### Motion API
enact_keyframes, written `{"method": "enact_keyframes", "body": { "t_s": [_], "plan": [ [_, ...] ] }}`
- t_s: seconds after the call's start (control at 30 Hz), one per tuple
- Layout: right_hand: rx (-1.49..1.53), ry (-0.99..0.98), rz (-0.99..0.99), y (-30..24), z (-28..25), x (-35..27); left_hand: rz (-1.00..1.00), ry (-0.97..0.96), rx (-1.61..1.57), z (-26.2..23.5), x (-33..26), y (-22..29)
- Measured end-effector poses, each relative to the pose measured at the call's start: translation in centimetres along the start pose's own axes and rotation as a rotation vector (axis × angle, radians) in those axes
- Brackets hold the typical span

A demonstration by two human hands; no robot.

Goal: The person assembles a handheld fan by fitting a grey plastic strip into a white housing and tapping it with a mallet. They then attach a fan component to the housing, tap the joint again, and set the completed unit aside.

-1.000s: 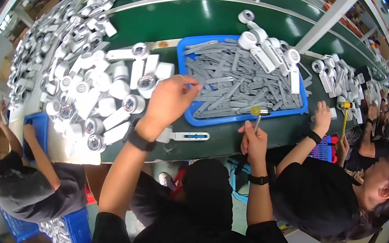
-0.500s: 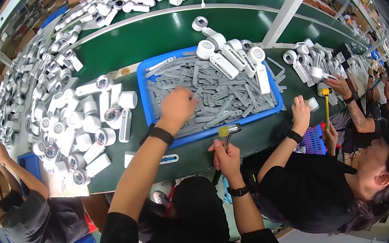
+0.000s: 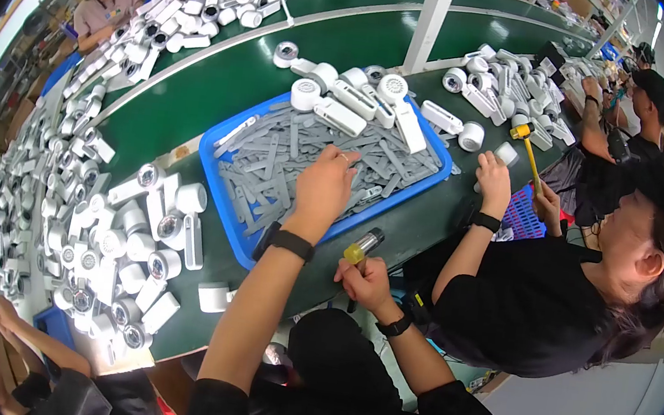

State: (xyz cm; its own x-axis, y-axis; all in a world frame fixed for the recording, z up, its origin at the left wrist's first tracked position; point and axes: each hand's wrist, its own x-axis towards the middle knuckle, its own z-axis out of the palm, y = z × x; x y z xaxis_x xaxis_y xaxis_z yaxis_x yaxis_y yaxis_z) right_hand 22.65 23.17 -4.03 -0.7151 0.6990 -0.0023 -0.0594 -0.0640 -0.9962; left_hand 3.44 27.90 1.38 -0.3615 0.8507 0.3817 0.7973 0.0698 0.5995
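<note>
Left hand [image 3: 325, 183] is laid palm-down in the blue tray [image 3: 226, 209], fingers loosely curled onto the grey strips [image 3: 288, 161] near the tray's front edge; whether one is pinched cannot be told. Strips lie criss-crossed, mostly long axis toward the far edge, directly beneath and beyond the fingertips. Right hand [image 3: 366, 282] is clenched on a yellow-headed mallet [image 3: 362, 247] at the bench's near edge, just beside the tray, farther from the strips

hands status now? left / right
Left hand: open, fingers down among grey strips in the blue tray.
Right hand: closed on small mallet.
</note>
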Motion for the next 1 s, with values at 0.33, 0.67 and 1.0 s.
{"method": "enact_keyframes", "body": {
  "t_s": [0.33,0.67,1.0],
  "plan": [
    [0.019,0.040,0.062,0.0,0.5,0.5,0.161,-0.082,0.103,2.2,2.7,0.1],
    [0.229,0.041,0.106,-1.9,0.1,0.6,0.356,0.416,0.292,-10.2,-9.8,1.5],
    [0.207,-0.029,0.139,-7.0,8.4,2.4,0.192,0.444,0.211,-13.4,-17.0,0.4]
  ]
}}
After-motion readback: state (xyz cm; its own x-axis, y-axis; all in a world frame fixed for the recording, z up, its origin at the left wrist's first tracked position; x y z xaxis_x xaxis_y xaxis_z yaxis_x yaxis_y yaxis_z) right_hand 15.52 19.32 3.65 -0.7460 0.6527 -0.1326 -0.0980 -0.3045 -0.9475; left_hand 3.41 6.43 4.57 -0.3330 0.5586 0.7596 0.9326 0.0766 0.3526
